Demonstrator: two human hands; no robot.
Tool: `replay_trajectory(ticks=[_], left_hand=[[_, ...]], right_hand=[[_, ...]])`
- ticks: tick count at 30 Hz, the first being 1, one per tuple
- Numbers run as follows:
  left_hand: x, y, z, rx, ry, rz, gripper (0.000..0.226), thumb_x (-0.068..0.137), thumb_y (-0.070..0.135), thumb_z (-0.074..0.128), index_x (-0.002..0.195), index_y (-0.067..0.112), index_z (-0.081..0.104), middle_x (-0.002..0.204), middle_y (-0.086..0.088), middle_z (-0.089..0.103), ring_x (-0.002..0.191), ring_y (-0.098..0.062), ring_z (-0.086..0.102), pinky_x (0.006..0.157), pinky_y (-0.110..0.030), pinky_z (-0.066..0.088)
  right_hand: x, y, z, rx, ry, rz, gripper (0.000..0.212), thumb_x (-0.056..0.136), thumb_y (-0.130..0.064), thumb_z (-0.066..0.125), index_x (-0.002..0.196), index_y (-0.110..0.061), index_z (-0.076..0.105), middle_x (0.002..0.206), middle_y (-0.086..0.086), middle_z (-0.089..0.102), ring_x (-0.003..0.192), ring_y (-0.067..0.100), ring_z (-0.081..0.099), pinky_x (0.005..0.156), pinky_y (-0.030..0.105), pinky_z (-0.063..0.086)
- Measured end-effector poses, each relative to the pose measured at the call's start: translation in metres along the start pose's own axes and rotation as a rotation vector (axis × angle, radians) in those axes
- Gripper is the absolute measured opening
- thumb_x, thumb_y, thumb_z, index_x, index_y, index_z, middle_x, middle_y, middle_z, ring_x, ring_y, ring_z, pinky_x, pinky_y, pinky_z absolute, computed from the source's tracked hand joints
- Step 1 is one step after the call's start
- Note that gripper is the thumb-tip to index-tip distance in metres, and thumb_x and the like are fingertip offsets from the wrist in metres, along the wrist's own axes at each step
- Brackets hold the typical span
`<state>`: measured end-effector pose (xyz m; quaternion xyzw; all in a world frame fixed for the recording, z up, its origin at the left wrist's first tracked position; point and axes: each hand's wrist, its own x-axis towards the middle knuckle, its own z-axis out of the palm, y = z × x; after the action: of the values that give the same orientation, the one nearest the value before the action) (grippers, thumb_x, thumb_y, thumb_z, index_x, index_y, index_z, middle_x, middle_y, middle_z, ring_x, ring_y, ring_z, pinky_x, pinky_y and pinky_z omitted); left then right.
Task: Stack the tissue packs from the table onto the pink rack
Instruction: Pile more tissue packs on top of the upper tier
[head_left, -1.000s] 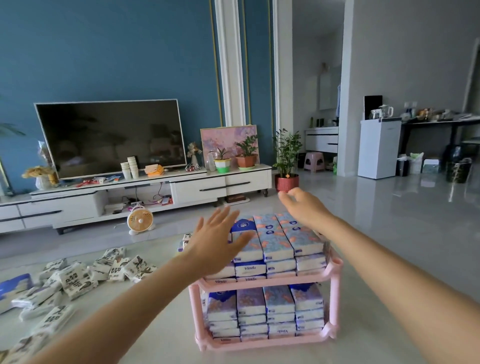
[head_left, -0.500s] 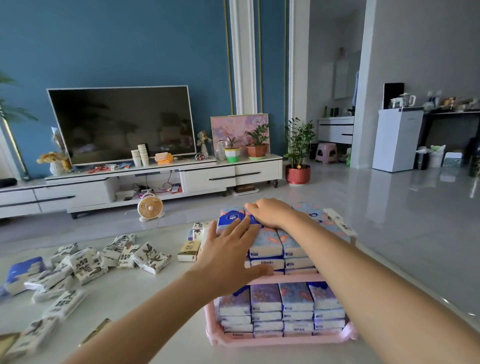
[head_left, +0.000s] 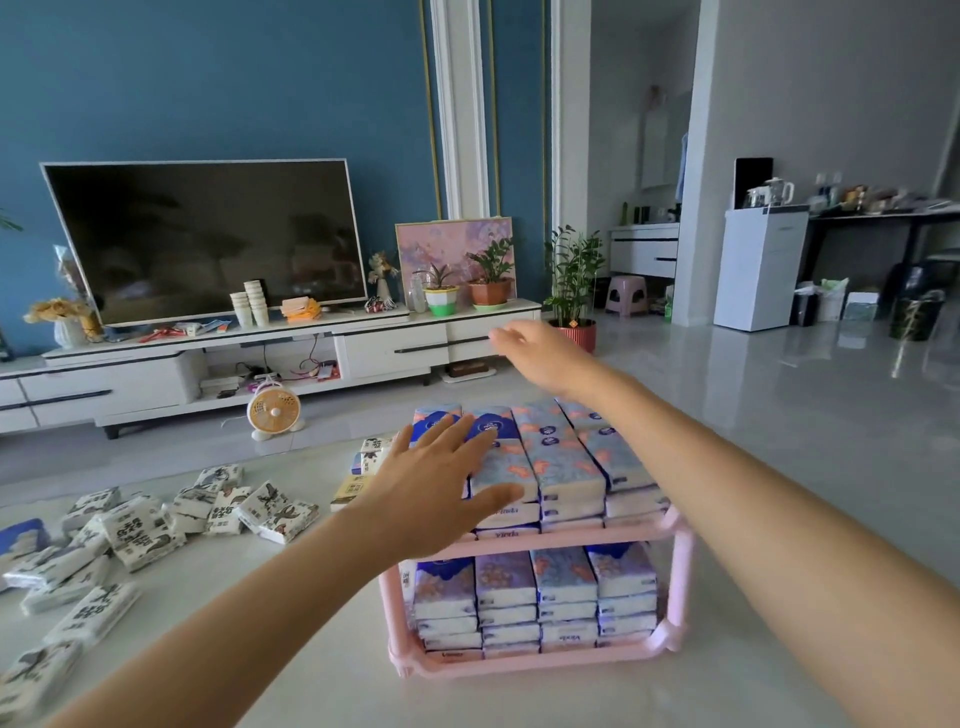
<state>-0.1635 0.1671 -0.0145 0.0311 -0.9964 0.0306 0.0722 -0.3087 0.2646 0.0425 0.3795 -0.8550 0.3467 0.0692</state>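
Observation:
A pink two-tier rack (head_left: 680, 582) stands on the pale table in front of me. Its lower tier is packed with blue floral tissue packs (head_left: 563, 597). More of these packs (head_left: 566, 462) lie stacked on the top tier. My left hand (head_left: 436, 488) is spread flat with straight fingers over the left packs of the top stack; whether it touches them is unclear. My right hand (head_left: 540, 353) hovers empty above the stack's far edge, fingers relaxed. White packs with black print (head_left: 140, 530) lie scattered across the table to the left.
A few small packs (head_left: 358, 486) lie just left of the rack behind my left hand. The table (head_left: 311, 649) ends beyond the rack. Farther off are a small fan (head_left: 274, 409) on the floor and a TV cabinet (head_left: 260, 358).
My right hand has lifted off the top stack and moved up and away from me. My left hand stays spread over the left packs.

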Motion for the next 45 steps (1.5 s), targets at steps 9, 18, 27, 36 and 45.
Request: replay_trajectory(ticks=[9,18,27,36,45], left_hand=[[0.0,0.003,-0.005,-0.089,-0.024,-0.017,0.081,0.077,0.069,0.007,0.148,0.029,0.011,0.156,0.006,0.007,0.143,-0.011,0.007,0.117,-0.044,0.003],[0.098,0.029,-0.031,-0.501,0.005,-0.099,0.05,0.1,0.041,0.024,0.136,0.012,0.042,0.134,-0.012,0.049,0.12,-0.028,0.047,0.096,-0.033,0.037],[0.16,0.053,-0.008,-0.658,-0.073,-0.174,0.052,0.1,0.039,0.025,0.124,0.0,0.051,0.127,-0.02,0.054,0.116,-0.033,0.051,0.087,-0.032,0.04],[0.171,0.045,0.007,-0.582,-0.084,-0.146,0.057,0.097,0.05,0.025,0.106,0.007,0.062,0.092,-0.009,0.059,0.083,-0.02,0.053,0.08,-0.028,0.037],[0.152,0.023,-0.009,-0.524,-0.148,-0.109,0.062,0.095,0.054,0.021,0.126,0.012,0.055,0.133,-0.006,0.052,0.119,-0.024,0.048,0.106,-0.034,0.031]], right_hand=[[-0.112,0.052,-0.029,-0.066,0.055,-0.071,0.031,0.099,-0.021,0.036,0.123,-0.014,0.055,0.124,-0.002,0.057,0.109,0.007,0.051,0.081,0.013,0.033],[-0.132,0.054,-0.014,0.152,0.405,-0.044,0.036,0.094,-0.036,0.046,0.128,-0.023,0.049,0.126,-0.016,0.052,0.116,-0.003,0.046,0.087,-0.001,0.029],[-0.149,0.079,0.005,0.594,0.354,0.108,0.069,0.062,-0.038,0.061,0.12,-0.056,0.029,0.138,-0.044,0.008,0.136,-0.014,0.0,0.117,0.03,0.009],[-0.14,0.09,0.01,0.485,0.225,0.142,0.069,0.079,-0.043,0.062,0.138,-0.04,0.025,0.142,-0.015,0.037,0.131,0.009,0.038,0.109,0.041,0.034],[-0.144,0.064,-0.005,0.121,0.142,0.019,0.086,0.075,-0.065,0.055,0.14,-0.046,0.003,0.147,-0.03,-0.01,0.139,0.0,-0.018,0.118,0.037,-0.001]])
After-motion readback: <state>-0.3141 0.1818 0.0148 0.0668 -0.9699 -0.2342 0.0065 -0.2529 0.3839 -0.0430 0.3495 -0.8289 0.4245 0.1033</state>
